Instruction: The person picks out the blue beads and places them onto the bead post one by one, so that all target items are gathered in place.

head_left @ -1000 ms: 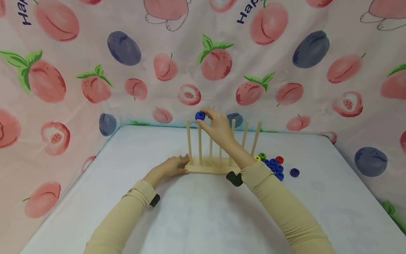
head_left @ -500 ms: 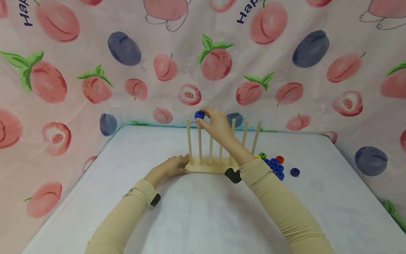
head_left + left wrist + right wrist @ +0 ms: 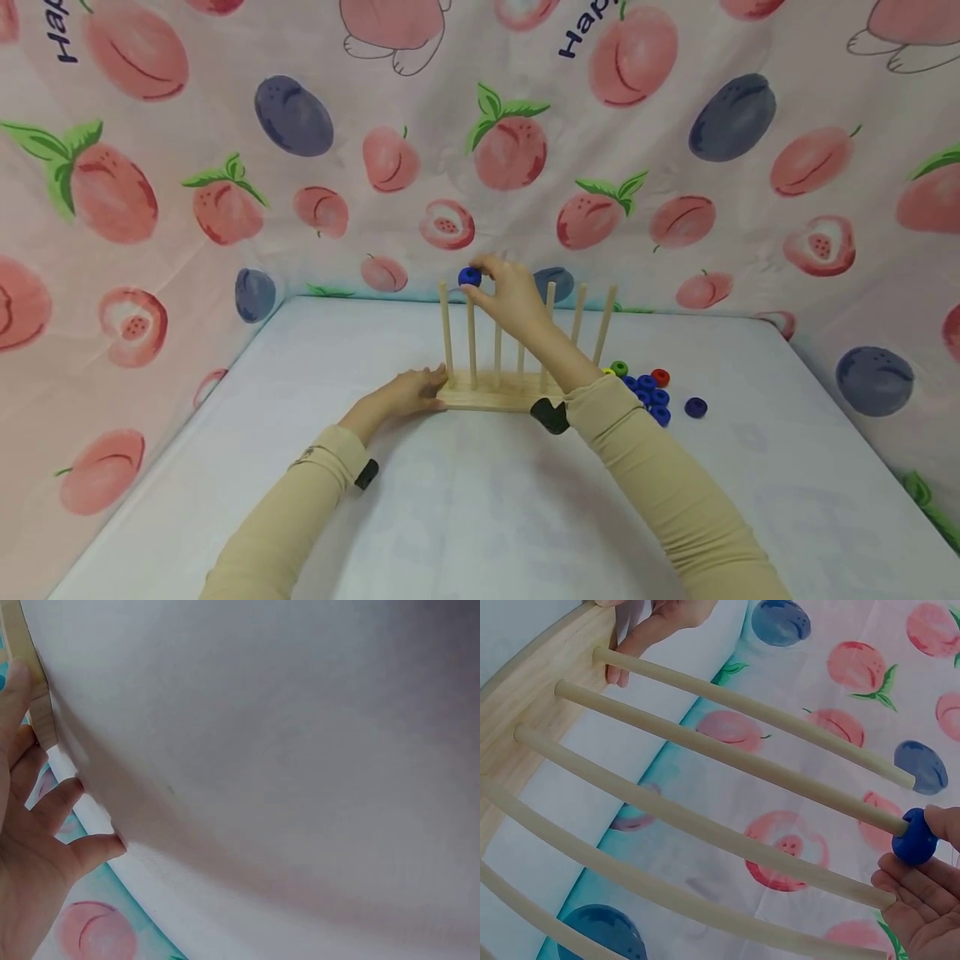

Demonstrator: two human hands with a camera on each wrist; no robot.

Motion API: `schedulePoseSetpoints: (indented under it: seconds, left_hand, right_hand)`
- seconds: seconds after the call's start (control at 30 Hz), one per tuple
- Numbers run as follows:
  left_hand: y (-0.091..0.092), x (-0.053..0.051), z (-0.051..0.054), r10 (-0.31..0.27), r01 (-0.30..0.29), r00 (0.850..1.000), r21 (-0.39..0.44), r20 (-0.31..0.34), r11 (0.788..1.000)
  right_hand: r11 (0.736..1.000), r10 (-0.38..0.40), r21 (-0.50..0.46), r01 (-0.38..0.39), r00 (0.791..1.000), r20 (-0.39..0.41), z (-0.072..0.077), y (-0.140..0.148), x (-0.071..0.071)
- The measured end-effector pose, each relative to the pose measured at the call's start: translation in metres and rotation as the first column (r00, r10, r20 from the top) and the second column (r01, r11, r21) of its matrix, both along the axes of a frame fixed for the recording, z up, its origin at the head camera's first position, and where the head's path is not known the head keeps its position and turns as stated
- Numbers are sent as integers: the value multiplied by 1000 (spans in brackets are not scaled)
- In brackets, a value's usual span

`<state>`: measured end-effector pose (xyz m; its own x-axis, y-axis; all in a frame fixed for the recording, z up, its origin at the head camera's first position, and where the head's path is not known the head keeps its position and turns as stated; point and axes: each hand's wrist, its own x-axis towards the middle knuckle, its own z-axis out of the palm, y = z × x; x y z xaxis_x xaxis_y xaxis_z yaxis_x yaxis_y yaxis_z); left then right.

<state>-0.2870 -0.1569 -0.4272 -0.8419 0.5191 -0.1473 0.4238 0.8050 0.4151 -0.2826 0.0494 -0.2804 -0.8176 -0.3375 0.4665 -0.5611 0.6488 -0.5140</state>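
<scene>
A wooden rack with a flat base (image 3: 487,402) and several upright pegs stands on the table. My left hand (image 3: 405,393) holds the base's left end, thumb on the near side and fingers behind; part of this grip shows in the left wrist view, the hand (image 3: 34,855) at the edge. My right hand (image 3: 517,302) pinches a blue bead (image 3: 469,277) between thumb and fingers at the top of the second peg from the left. In the right wrist view, that peg's tip meets the hole of the blue bead (image 3: 915,837).
Right of the rack lie several blue beads (image 3: 647,383), with a green bead (image 3: 619,368), a red bead (image 3: 660,377) and a partly hidden yellow bead (image 3: 609,373). A dark purple-blue bead (image 3: 696,407) lies apart. Fruit-print cloth (image 3: 450,125) hangs behind the white table (image 3: 465,500).
The blue bead in my right hand has shifted slightly left, tipped more level and lowered a little onto the second peg's tip. My left hand stays at the rack's end.
</scene>
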Motion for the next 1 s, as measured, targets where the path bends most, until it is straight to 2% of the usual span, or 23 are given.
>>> schedulePoseSetpoints:
  seconds: [0.47,0.83,1.0]
  left_hand:
    - [-1,-2,3,13,-13,1000,-9,19,1000]
    - [-1,-1,-1,10,-10,1000,1,21,1000]
    - [-1,-2,-3,7,-7,1000,8,18,1000]
  right_hand:
    - [1000,2,12,-2,1000,2,1,-1,-2]
    - [1000,17,10,-18,1000,20,0,-1,-1]
    - [1000,-2,16,1,1000,17,0,-1,-1]
